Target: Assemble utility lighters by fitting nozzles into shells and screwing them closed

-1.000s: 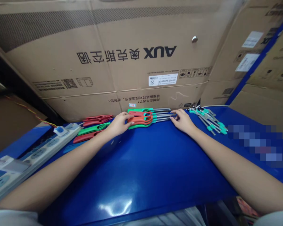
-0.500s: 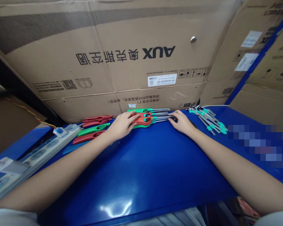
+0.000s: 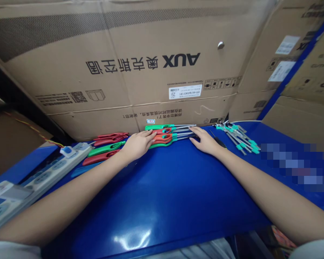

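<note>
Several long-nosed lighters (image 3: 163, 137) with green, red and orange handles lie side by side in a stack near the cardboard, their metal rods pointing right. My left hand (image 3: 137, 145) is closed round the left ends of the handles, hiding those ends. At the rod tips is my right hand (image 3: 206, 140), thumb and fingers apart, with fingertips against or very near the metal. Part of a dark slim tool (image 3: 220, 142) shows behind the right hand; its kind is unclear. Loose red and green handle shells (image 3: 106, 147) lie left of my left hand.
Metal rods with teal parts (image 3: 239, 138) are piled at the right. A white power strip (image 3: 56, 167) with plugs runs along the left. Large cardboard (image 3: 140, 36) walls the back of the blue table (image 3: 162, 201). A small label (image 3: 150, 121) is on the cardboard.
My right hand's fingers have spread from a pinch at the rod tips, and its forefinger has shifted up and left. The lighters have fanned slightly; my left hand stays nearly in place.
</note>
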Action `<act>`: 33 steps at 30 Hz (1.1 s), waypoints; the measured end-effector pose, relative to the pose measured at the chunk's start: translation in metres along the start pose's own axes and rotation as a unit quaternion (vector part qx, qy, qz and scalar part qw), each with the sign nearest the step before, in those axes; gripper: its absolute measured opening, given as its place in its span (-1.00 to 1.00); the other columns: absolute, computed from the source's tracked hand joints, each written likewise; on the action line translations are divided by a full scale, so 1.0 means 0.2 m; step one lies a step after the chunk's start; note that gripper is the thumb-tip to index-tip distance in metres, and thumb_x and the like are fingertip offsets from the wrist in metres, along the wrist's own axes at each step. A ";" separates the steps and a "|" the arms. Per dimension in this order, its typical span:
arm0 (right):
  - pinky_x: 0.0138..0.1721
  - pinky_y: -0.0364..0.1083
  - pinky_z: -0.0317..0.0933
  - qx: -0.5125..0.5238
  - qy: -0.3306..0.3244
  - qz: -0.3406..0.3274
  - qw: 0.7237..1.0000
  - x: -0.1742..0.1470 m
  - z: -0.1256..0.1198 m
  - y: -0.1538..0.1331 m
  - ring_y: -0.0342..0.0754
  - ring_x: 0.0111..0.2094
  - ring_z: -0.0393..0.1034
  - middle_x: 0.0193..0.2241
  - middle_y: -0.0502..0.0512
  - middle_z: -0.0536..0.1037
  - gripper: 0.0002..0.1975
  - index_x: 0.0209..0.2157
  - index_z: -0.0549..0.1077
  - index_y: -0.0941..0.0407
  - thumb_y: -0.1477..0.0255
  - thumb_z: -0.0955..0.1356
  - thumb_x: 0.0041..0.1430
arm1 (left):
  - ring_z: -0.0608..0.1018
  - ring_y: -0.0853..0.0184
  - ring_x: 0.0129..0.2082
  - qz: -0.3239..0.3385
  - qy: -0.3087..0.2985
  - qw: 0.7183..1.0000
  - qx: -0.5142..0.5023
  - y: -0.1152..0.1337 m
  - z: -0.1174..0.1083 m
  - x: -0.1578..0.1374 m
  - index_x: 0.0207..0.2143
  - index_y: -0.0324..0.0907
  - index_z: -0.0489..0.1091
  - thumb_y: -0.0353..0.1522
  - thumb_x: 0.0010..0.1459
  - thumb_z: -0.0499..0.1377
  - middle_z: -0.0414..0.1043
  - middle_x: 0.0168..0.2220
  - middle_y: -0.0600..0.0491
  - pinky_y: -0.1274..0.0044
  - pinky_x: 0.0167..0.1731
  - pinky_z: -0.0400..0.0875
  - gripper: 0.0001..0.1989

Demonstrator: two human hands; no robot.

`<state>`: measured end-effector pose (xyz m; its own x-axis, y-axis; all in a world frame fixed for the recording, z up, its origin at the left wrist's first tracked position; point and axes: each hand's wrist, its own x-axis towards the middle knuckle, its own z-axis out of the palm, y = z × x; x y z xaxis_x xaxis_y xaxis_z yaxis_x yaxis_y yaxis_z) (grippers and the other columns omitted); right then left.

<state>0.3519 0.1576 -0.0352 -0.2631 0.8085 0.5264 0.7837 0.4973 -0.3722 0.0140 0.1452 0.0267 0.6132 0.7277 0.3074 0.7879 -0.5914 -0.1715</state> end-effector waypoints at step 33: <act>-0.15 0.07 0.41 0.044 0.051 0.071 0.995 0.02 0.01 0.02 0.01 -0.36 0.44 -0.24 0.19 0.51 -0.69 -0.08 0.55 0.15 0.25 0.36 0.27 | 0.53 0.07 -0.03 -0.010 0.083 0.996 -0.008 0.03 -0.02 0.00 -0.05 -0.16 0.57 -0.17 0.37 0.09 0.55 0.02 -0.13 0.31 -0.10 0.48 -0.65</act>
<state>0.3527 0.1625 -0.0354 -0.0918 0.8387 0.5369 0.7555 0.4099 -0.5111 0.0189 0.1413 0.0293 0.5791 0.6726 0.4607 0.7975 -0.5847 -0.1488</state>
